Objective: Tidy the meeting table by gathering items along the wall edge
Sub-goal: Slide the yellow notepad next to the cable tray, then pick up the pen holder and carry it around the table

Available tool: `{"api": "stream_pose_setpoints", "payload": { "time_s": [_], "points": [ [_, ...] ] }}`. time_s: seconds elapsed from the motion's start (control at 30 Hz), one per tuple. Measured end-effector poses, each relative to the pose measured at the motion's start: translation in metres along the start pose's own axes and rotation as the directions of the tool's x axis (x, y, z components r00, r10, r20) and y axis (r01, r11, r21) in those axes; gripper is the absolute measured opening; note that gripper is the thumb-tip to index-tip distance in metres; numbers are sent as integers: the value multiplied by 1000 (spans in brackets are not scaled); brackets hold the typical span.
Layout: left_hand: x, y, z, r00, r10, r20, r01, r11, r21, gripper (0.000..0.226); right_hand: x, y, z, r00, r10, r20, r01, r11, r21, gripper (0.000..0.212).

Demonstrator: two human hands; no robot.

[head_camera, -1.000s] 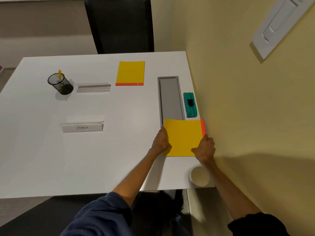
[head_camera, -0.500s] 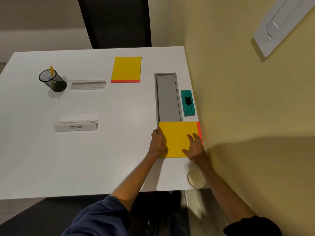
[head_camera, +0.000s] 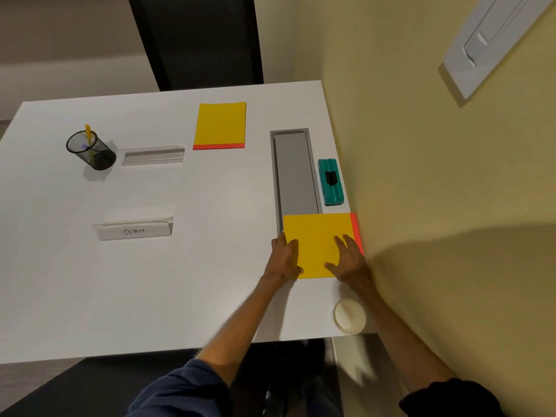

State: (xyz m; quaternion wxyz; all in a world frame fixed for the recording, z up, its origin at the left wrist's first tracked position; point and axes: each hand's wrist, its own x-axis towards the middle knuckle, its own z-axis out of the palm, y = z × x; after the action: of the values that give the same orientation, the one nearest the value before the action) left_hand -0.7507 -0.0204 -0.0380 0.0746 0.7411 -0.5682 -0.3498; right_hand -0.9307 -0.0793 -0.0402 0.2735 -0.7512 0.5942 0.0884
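Head view: your near yellow pad [head_camera: 319, 239] lies flat on the white table [head_camera: 150, 296], right of centre. Its red strip runs along the yellow wall [head_camera: 421, 176], and its far edge overlaps the near end of the grey recessed tray [head_camera: 296, 173]. Your right hand [head_camera: 350, 260] lies flat on the pad's near right part, fingers straight and spread, gripping nothing. Your left hand [head_camera: 284, 260] sits at the pad's left edge, thumb on top and fingers fairly straight along the edge, with no clear pinch. The teal eraser [head_camera: 331, 182] sits just beyond the pad, between tray and wall. A paper cup [head_camera: 349, 316] stands lower right, beside your right forearm. A second yellow pad [head_camera: 220, 124] lies upper centre, well apart from the wall. The OSTRICH nameplate [head_camera: 135, 231] is centre left and a clear nameplate [head_camera: 153, 155] lies above it. A mesh pen cup [head_camera: 91, 150] is upper left.
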Motion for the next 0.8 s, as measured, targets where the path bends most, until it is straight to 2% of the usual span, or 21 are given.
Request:
{"api": "stream_pose_setpoints", "payload": {
  "time_s": [0.23,0.37,0.53,0.63,0.8],
  "points": [
    [1,2,0,1000,-20,-15,20,999,-26,79,-1,0,1,1000,-4,12,3,999,32,82],
    [-8,3,-1,1000,11,-11,-11,1000,-27,85,-3,-3,-4,1000,-17,-16,18,998,59,70],
    [-24,3,-12,991,38,-130,-47,997,-68,66,-14,-25,-11,993,-37,-114,55,986,156,61],
    [-32,1,-29,985,15,-173,-30,996,-84,63,-23,-42,-20,986,-49,-161,78,982,174,60],
    [-50,0,-66,946,16,-325,-48,995,-91,62,-42,-79,-43,969,-105,-226,149,971,187,63]
  ]
}}
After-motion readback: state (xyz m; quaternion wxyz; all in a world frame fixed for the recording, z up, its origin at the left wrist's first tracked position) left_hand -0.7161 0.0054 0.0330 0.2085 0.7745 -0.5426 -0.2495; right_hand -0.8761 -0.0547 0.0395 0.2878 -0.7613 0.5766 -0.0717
